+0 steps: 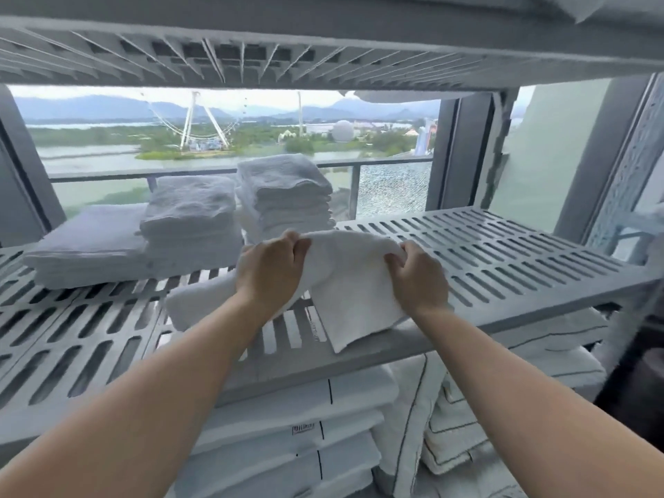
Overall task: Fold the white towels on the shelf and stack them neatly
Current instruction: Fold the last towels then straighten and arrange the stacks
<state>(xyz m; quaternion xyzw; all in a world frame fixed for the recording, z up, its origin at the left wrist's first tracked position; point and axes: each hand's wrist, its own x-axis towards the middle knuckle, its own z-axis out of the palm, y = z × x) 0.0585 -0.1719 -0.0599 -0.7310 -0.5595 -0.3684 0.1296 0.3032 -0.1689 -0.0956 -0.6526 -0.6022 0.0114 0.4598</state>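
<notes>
A small white towel point(350, 282) is held up over the front of the grey slotted shelf point(503, 253), its lower edge draping onto the shelf. My left hand point(269, 271) pinches its top left corner and my right hand point(418, 278) pinches its top right corner. Under my left hand lies another white towel point(196, 303), loosely bunched. Behind stand two stacks of folded white towels: a lower one point(190, 213) and a taller one point(285, 192). A flat folded white pile point(86, 249) lies at the left.
A shelf above point(251, 55) limits headroom. Below the shelf are folded white linens with dark trim point(298, 418). A window with a railing point(215, 170) is behind the shelving. The shelf's right half shows bare slats.
</notes>
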